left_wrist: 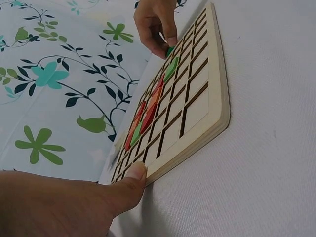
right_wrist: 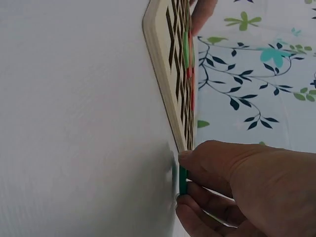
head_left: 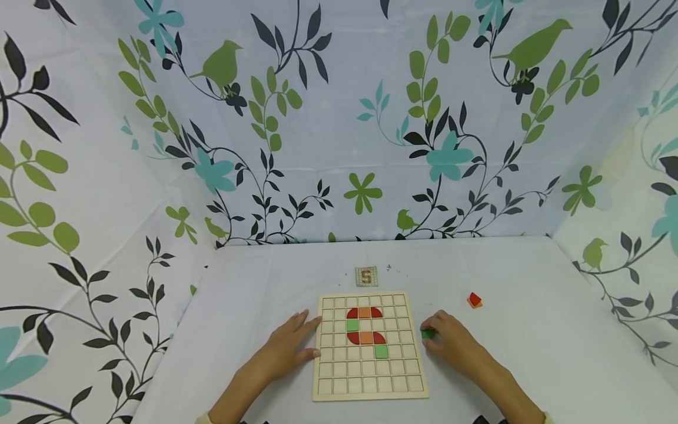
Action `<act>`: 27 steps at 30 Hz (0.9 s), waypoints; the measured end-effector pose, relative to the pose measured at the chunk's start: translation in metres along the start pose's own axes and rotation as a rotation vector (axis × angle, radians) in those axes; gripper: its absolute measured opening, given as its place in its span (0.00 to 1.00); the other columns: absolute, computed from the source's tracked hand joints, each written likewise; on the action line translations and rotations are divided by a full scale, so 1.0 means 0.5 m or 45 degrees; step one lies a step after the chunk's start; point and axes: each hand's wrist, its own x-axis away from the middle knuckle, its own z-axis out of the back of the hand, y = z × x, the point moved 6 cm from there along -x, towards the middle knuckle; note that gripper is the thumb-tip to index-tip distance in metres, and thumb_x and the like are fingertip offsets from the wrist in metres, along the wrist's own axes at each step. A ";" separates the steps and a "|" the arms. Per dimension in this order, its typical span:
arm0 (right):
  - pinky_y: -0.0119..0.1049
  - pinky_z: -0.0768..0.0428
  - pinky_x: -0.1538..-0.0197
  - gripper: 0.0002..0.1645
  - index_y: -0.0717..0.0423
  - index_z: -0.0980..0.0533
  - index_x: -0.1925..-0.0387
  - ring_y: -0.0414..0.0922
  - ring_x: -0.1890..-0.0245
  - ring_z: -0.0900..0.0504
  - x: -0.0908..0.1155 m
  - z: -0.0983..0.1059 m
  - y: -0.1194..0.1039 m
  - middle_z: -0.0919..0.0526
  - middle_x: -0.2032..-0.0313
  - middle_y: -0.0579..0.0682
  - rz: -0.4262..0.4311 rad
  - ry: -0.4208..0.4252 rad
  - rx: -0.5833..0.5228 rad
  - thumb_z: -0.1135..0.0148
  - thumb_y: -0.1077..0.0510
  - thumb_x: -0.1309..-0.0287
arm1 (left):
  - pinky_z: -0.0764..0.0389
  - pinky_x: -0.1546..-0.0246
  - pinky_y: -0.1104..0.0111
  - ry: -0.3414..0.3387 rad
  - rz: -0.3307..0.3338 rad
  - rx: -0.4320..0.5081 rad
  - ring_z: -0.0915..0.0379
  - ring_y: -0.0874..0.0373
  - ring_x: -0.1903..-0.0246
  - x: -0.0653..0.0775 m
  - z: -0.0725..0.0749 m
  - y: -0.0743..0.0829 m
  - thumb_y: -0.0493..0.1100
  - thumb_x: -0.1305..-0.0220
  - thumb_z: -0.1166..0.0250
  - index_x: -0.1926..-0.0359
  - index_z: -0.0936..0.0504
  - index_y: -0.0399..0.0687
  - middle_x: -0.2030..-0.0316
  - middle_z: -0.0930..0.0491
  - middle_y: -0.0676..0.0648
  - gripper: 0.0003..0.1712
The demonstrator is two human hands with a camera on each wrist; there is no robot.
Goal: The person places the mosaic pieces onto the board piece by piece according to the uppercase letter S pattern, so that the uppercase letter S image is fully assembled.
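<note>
A wooden grid board [head_left: 371, 384] lies on the white table, with red, orange and green tiles set in several of its squares. Among them are a green tile [head_left: 381, 351] low on the right and an orange tile [head_left: 366, 337] in the middle. My left hand [head_left: 283, 347] rests at the board's left edge, its thumb [left_wrist: 136, 171] touching the rim. Just off the right edge, my right hand [head_left: 452, 341] pinches a green tile [right_wrist: 183, 180] between thumb and fingers, close to the table.
Behind the board lies a small card [head_left: 366, 276] with a letter-like pattern in squares. A red tile [head_left: 475, 297] and an orange tile [head_left: 476, 304] lie together at the right. A patterned cloth [head_left: 339, 147] hangs at the back and sides.
</note>
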 end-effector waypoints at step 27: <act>0.29 0.17 0.52 0.05 0.51 0.15 0.61 0.34 0.57 0.25 0.051 -0.105 -0.172 0.21 0.60 0.37 0.542 -0.025 0.103 0.25 0.61 0.37 | 0.40 0.26 0.34 -0.004 0.002 -0.027 0.48 0.32 0.21 -0.005 -0.009 -0.012 0.61 0.29 0.33 0.20 0.34 0.55 0.20 0.43 0.34 0.43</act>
